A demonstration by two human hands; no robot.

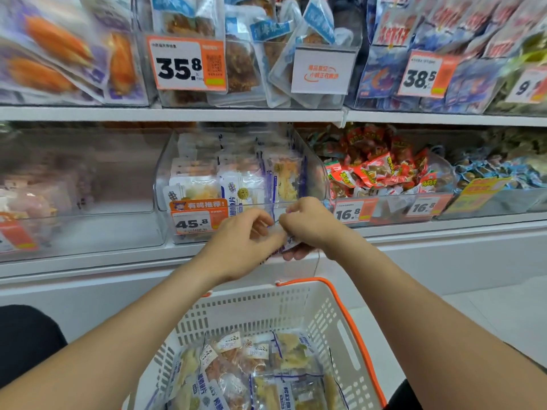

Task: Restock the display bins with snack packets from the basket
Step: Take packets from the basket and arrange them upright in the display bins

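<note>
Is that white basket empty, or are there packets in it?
Partly full: the white basket holds a layer of snack packets across its bottom, well below the rim.

White shop shelving (242, 114), two tiers; white plinth (444, 258) below; pale tiled floor (485, 315); even bright light.

The slotted white plastic basket (254, 309) carries an orange rim. Rectangular orange-and-white price tags (191, 222) bear black digits; the small heaped wrappers (376, 170) are red.
</note>
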